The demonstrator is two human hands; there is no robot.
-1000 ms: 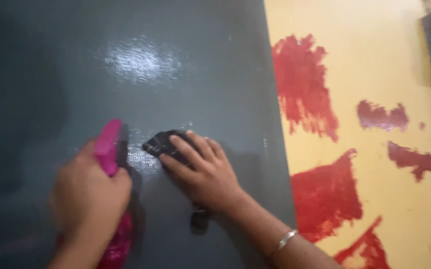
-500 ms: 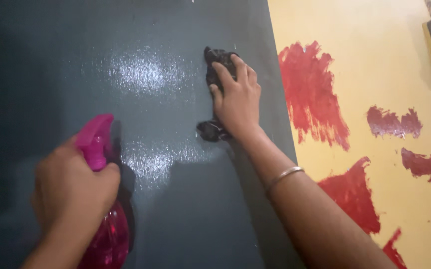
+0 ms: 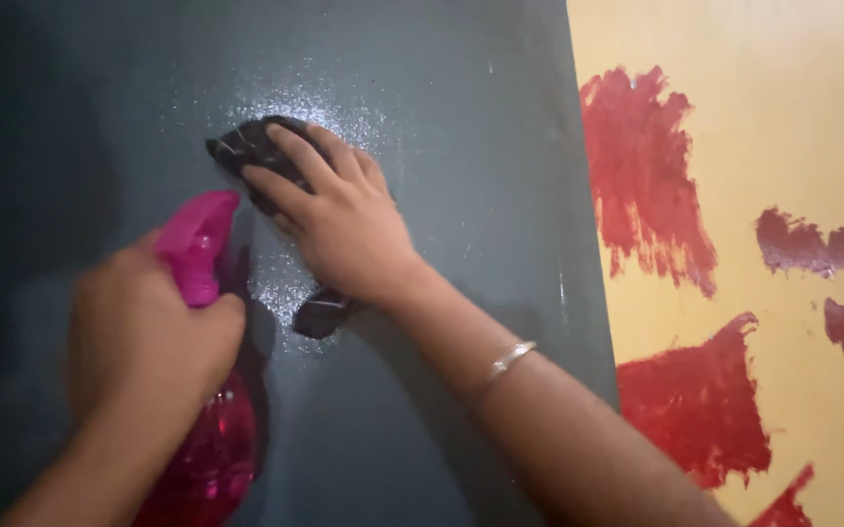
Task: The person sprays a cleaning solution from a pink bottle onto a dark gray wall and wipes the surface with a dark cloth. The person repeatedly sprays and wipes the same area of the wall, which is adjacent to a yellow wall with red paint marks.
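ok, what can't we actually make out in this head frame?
- Pink spray bottle: trigger and neck hidden under the left hand; base cut off by the bottom edge.
- Dark cloth: its middle lies under the right hand.
- Left hand: motion-blurred, fingers indistinct.
- Dark panel: far left lost in shadow.

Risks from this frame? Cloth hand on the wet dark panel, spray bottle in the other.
1. The dark cloth covers only part of the wet patch; streaks may dry.
2. The right hand presses on a slick panel and may slip.
3. The left hand aims the pink spray bottle close by; overspray likely.
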